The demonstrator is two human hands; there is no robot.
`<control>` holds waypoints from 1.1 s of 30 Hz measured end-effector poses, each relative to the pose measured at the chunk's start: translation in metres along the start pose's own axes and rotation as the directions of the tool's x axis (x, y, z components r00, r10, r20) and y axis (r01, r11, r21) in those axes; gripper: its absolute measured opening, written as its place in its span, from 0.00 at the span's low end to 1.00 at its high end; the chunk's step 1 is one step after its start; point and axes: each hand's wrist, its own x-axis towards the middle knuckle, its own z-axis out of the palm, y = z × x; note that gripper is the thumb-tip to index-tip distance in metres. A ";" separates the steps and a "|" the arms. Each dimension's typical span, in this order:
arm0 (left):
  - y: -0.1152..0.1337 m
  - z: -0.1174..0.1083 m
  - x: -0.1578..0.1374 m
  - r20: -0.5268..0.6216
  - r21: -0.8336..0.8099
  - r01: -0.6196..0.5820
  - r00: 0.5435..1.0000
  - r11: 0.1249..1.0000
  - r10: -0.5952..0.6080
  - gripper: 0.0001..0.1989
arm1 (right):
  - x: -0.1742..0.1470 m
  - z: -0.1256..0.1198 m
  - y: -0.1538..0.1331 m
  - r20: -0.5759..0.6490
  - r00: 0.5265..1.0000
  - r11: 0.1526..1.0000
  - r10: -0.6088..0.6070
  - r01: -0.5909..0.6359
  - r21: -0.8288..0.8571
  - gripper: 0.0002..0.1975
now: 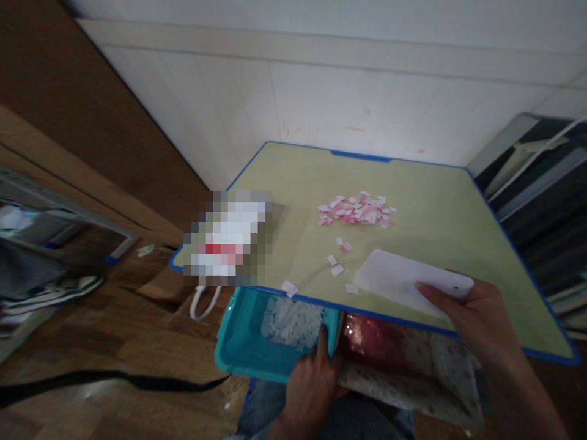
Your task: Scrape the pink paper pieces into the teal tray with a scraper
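Note:
My right hand (477, 311) grips a white flat scraper (408, 278) by its right end, thumb on top; a small dark hole shows near that end. The scraper is over the front of the yellowish folding table (426, 195). Below the table's front edge, my left hand (316, 373) holds the right end of a teal plastic tub (247, 360), its index finger at the rim. White paper-like pieces (291, 321) lie inside the tub. A pile of pink and white pieces (360, 209) sits mid-table, and a few loose pieces (337, 269) lie nearer the front edge.
A blurred-out white item (229, 238) occupies the table's left side, with a white loop (205, 304) hanging below. Beneath the front edge is a stained tray with something glossy red (371, 336). A wall stands behind, dark panels (545, 177) right, a shoe (55, 293) left.

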 end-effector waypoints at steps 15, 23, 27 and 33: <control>0.000 0.002 0.000 -0.083 0.012 -0.022 0.996 1.000 0.023 0.26 | -0.016 0.001 -0.003 0.000 1.000 1.000 -0.001 0.001 -0.016 0.06; -0.001 0.001 -0.001 -0.090 0.016 -0.027 0.996 1.000 0.028 0.25 | -0.017 0.006 -0.006 -0.079 0.997 0.996 -0.009 0.002 -0.086 0.07; 0.001 0.002 0.000 -0.099 0.016 -0.029 0.995 0.999 0.031 0.20 | -0.021 0.007 -0.010 -0.094 0.994 0.990 -0.050 0.038 -0.132 0.05; 0.001 0.001 -0.001 -0.121 0.022 -0.036 0.992 0.999 0.038 0.22 | -0.022 0.003 -0.013 -0.047 0.959 0.920 -0.278 0.252 -0.301 0.04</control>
